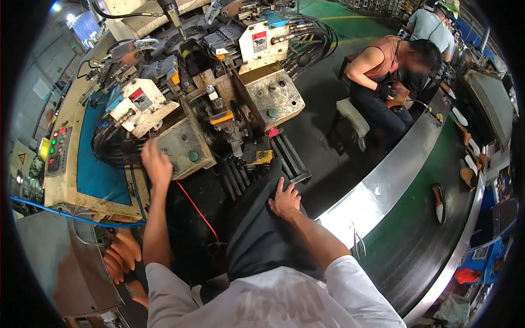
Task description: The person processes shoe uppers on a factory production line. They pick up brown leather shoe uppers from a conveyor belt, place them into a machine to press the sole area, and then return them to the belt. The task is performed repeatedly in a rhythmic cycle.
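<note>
My left hand (156, 164) reaches up to the outer edge of the left metal control box (183, 143) on a large machine. Its fingers are curled in by the small knobs there, and their tips are partly hidden, so what they grip does not show. A green knob (193, 156) lies to the right of this hand. My right hand (285, 200) rests on my dark-covered thigh (260, 218), fingers apart, with nothing in it. Between the two boxes stands the machine's central clamp unit (224, 117), with an orange piece on it.
A matching control box (270, 93) is to the right. Brown shoe uppers (123, 251) hang at lower left. A conveyor belt (404, 246) carrying a dark shoe (439, 203) curves along my right. A seated co-worker (377, 71) holds a brown shoe. A red cable (197, 210) runs below the machine.
</note>
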Demonstrator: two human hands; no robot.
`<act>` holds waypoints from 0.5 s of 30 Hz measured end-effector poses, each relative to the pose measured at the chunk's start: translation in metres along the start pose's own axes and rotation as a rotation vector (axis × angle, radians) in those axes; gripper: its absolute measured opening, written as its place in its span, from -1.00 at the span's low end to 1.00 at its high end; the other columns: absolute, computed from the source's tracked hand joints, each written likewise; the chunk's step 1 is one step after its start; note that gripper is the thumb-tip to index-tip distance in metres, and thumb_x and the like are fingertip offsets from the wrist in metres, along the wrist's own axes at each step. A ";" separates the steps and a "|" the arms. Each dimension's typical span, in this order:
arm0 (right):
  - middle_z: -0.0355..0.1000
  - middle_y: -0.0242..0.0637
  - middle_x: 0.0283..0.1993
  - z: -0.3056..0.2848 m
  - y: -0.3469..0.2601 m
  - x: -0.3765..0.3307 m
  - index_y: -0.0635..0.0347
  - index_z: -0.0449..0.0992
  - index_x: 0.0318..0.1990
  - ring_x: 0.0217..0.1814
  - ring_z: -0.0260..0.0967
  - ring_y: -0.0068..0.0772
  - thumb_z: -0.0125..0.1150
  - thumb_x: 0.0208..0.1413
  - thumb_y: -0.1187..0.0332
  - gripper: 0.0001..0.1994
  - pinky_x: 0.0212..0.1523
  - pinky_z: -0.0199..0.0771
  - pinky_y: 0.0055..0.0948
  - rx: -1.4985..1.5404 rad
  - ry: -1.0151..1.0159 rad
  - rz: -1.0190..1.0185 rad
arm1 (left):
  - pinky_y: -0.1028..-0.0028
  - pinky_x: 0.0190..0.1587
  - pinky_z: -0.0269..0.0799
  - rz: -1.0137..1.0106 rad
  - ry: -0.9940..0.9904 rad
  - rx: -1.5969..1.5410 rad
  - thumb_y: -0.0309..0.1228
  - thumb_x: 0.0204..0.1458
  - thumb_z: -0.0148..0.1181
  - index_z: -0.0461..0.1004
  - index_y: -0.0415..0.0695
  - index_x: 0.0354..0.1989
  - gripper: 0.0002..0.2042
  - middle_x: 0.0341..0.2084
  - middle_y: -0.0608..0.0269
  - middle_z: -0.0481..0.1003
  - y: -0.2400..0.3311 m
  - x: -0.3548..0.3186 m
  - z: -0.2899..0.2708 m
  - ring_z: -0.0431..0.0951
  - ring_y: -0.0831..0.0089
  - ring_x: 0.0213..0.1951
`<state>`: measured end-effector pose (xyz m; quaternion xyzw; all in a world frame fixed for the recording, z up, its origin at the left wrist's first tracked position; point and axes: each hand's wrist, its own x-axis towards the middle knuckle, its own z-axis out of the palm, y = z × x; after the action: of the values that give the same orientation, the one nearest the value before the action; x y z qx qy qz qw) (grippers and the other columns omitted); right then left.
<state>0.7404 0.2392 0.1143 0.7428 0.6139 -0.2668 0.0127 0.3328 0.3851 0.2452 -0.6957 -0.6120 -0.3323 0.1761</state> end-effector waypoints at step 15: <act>0.10 0.40 0.55 -0.008 -0.010 0.027 0.24 -0.08 0.67 0.44 0.27 0.36 0.37 0.19 -0.09 0.06 0.43 0.32 0.18 0.079 0.048 -0.018 | 0.18 0.27 0.46 0.110 -0.348 -0.454 -0.23 0.43 0.18 0.59 -0.28 0.20 -0.63 0.10 -0.02 0.62 0.157 0.137 0.129 0.62 0.05 0.15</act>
<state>0.7368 0.2688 0.1137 0.7434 0.6098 -0.2729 -0.0337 0.5207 0.5406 0.2709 -0.7960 -0.5043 -0.3265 -0.0738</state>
